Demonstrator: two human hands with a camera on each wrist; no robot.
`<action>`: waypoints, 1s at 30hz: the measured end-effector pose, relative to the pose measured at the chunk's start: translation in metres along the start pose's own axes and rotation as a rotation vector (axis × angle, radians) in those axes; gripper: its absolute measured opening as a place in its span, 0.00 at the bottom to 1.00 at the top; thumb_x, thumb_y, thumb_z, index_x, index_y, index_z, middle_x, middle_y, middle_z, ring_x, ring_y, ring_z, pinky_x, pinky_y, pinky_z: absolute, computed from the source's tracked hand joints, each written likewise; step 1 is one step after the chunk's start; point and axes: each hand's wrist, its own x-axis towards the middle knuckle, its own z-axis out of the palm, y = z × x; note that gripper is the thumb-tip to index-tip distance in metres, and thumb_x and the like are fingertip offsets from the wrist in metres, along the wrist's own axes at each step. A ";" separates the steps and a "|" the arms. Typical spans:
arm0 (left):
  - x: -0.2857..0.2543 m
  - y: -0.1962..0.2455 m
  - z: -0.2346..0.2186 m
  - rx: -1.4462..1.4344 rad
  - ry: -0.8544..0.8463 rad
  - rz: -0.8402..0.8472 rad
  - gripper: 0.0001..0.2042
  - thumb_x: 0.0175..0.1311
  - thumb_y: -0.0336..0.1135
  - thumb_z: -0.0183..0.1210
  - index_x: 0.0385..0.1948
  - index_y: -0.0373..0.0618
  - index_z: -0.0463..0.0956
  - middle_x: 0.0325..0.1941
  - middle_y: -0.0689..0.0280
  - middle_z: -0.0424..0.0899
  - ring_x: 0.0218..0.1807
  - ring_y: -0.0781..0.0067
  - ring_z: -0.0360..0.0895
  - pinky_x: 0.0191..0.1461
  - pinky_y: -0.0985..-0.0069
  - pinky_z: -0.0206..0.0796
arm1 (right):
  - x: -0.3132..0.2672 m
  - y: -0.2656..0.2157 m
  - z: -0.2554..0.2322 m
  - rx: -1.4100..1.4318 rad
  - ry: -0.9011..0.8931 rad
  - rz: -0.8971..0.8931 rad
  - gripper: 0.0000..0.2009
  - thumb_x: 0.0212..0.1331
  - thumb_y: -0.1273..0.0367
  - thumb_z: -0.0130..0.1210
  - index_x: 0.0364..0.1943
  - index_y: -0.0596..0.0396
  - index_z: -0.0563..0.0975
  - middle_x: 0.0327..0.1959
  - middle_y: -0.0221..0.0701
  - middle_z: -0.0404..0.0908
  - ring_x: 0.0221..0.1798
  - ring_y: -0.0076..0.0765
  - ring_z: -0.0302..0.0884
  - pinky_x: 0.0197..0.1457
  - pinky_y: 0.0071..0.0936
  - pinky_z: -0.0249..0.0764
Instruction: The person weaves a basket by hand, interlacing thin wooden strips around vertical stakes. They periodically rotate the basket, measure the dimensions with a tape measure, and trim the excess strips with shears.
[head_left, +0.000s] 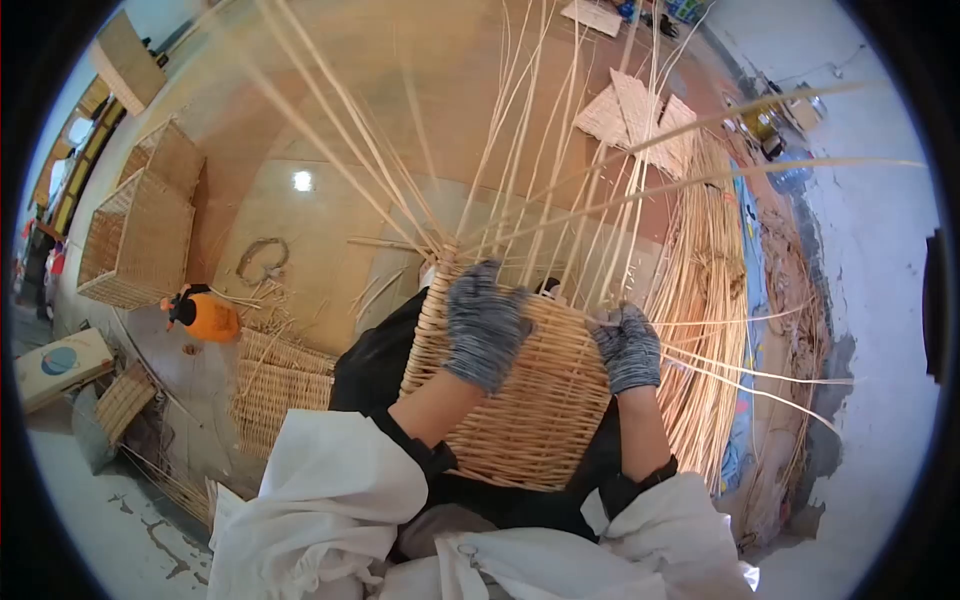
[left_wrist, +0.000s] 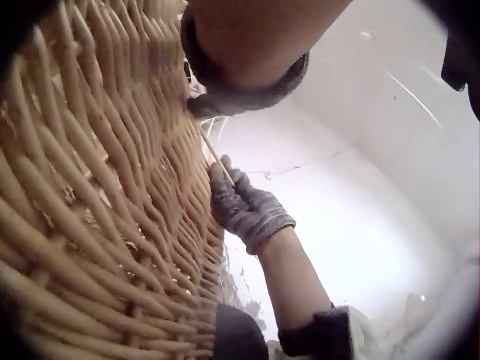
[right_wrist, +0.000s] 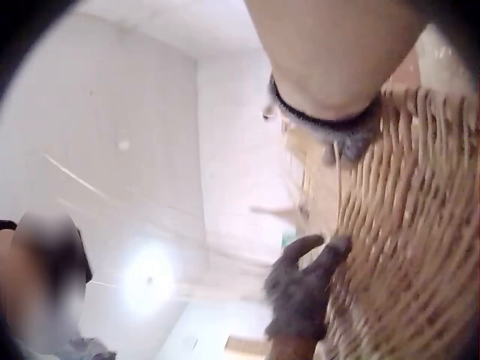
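Observation:
A woven wicker panel with a braided left edge stands upright against the person's lap, long pale rods fanning up from its top. The left hand, in a grey striped glove, lies against its upper left part; in the right wrist view that hand has thumb and finger apart, a fingertip at the weave. At the upper right corner the gloved right hand pinches a rod; the left wrist view shows this thin rod running to the right hand. Some fingertips are hidden by the weave.
A large bundle of rods lies on the right beside a wall. On the left are an orange spray bottle, a wicker box, another woven piece and a coil. Flat woven sheets lie farther back.

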 end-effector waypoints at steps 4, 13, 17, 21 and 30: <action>0.015 0.008 0.042 0.250 -0.237 0.635 0.34 0.54 0.58 0.52 0.57 0.41 0.63 0.58 0.54 0.67 0.61 0.56 0.62 0.66 0.59 0.45 | 0.021 -0.017 -0.014 -0.301 -0.210 -0.137 0.12 0.57 0.71 0.52 0.43 0.62 0.70 0.31 0.37 0.74 0.33 0.38 0.75 0.41 0.38 0.78; 0.021 0.049 0.069 0.472 -0.500 0.283 0.38 0.54 0.63 0.49 0.58 0.38 0.60 0.63 0.55 0.62 0.64 0.61 0.59 0.66 0.60 0.42 | 0.108 -0.044 -0.011 -1.199 -0.087 -0.674 0.24 0.53 0.69 0.51 0.56 0.62 0.63 0.34 0.40 0.77 0.31 0.36 0.76 0.40 0.28 0.75; 0.011 0.048 0.069 0.362 -0.464 0.325 0.33 0.53 0.60 0.53 0.52 0.40 0.68 0.57 0.55 0.69 0.62 0.60 0.61 0.65 0.60 0.45 | -0.011 -0.078 -0.068 -0.628 -0.038 -0.179 0.20 0.59 0.62 0.50 0.54 0.55 0.65 0.34 0.37 0.78 0.29 0.34 0.78 0.27 0.27 0.76; -0.018 0.000 0.052 -0.144 0.329 0.546 0.26 0.53 0.53 0.58 0.45 0.40 0.72 0.48 0.55 0.74 0.55 0.58 0.68 0.62 0.59 0.53 | -0.046 -0.108 -0.051 -0.827 -0.020 -0.129 0.22 0.59 0.64 0.51 0.57 0.55 0.62 0.33 0.39 0.79 0.29 0.31 0.79 0.19 0.21 0.76; 0.018 -0.152 0.048 -1.371 0.291 -0.061 0.21 0.53 0.30 0.61 0.48 0.34 0.68 0.47 0.59 0.74 0.47 0.66 0.71 0.56 0.74 0.64 | -0.098 0.056 0.203 -1.631 -0.852 -1.357 0.10 0.55 0.66 0.48 0.40 0.47 0.77 0.40 0.33 0.77 0.41 0.40 0.77 0.42 0.33 0.73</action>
